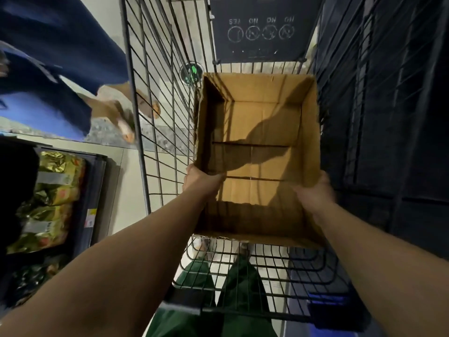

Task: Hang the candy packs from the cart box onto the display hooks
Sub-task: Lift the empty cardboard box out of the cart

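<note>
An open brown cardboard box (257,122) sits inside the wire shopping cart (155,117). I see only bare cardboard and shadows inside it; no candy pack shows in the box. My left hand (202,182) grips the box's left wall near the front, thumb over the rim. My right hand (313,190) grips the right wall opposite, slightly blurred. Shiny gold and green candy packs (52,203) hang or lie on a dark display at the lower left. No hooks are visible.
Another person in blue clothes and sandals (121,113) stands on the tiled floor left of the cart. A dark sign panel (261,30) hangs at the cart's far end. Dark shelving (388,117) fills the right side. My green trousers show below the cart basket.
</note>
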